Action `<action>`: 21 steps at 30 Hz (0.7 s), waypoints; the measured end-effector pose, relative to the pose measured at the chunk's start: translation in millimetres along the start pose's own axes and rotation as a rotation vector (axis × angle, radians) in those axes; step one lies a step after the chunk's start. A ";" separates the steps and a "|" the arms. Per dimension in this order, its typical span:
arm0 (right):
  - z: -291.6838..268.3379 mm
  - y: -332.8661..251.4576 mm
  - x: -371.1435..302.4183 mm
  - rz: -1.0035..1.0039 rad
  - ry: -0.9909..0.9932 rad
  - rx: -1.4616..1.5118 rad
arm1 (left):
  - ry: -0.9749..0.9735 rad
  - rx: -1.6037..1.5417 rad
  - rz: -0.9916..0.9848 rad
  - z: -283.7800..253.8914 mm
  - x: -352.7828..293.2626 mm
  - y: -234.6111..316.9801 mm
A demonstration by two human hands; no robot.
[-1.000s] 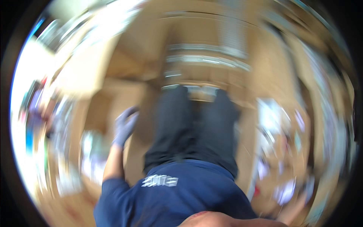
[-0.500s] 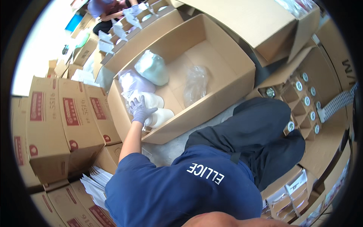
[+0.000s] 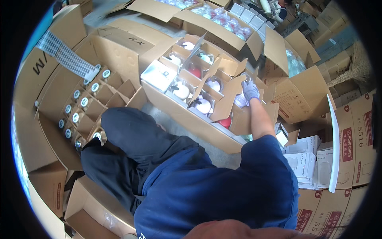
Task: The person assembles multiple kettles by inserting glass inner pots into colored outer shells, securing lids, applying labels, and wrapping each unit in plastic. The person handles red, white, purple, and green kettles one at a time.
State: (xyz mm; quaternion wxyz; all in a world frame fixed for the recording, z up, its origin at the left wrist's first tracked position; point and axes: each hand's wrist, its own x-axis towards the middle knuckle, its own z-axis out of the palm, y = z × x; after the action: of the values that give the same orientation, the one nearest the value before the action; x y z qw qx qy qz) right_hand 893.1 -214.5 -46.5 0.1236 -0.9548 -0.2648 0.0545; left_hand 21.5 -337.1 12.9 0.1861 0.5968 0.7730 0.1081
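Note:
My right hand (image 3: 250,91), in a pale purple glove, reaches into a divided carton (image 3: 175,97). Its fingers curl over a pale, rounded jug (image 3: 240,99) with a dark part at its top; the palm side is hidden. Around it, in the cardboard cells, sit several lidded jugs: a white jug (image 3: 202,105) with a black part, a red jug (image 3: 225,122) and a pale lilac jug (image 3: 214,85). A flat white box (image 3: 158,75) lies at the carton's left corner. My left hand does not show.
At left an open carton holds several capped glass bottles (image 3: 84,102) between dividers. Behind are cartons of bagged items (image 3: 223,22) and stacked white boxes (image 3: 248,16). Printed cartons (image 3: 352,139) and smaller white boxes (image 3: 301,163) stand at right. A carton (image 3: 85,205) lies at lower left.
The view has swung to the right. My left hand, earlier at white wrapped items in a large carton, has left view. My right hand now shows in the divided carton.

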 end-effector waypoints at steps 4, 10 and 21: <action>-2.6 15.9 -43.8 0.038 0.190 -0.022 | 0.023 -0.050 0.159 -22.1 26.5 23.1; -11.8 -9.9 -43.7 0.035 0.102 0.082 | 0.135 0.027 0.239 -77.1 2.4 93.5; -12.7 57.9 5.1 -0.010 0.187 0.439 | 0.240 0.070 0.424 -123.4 -26.1 145.4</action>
State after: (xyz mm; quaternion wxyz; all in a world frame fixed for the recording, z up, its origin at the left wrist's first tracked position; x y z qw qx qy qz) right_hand 928.1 -262.4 -49.8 0.3526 -0.9046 -0.2387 0.0213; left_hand 104.1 -317.0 185.6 0.0453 0.7345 0.6505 0.1878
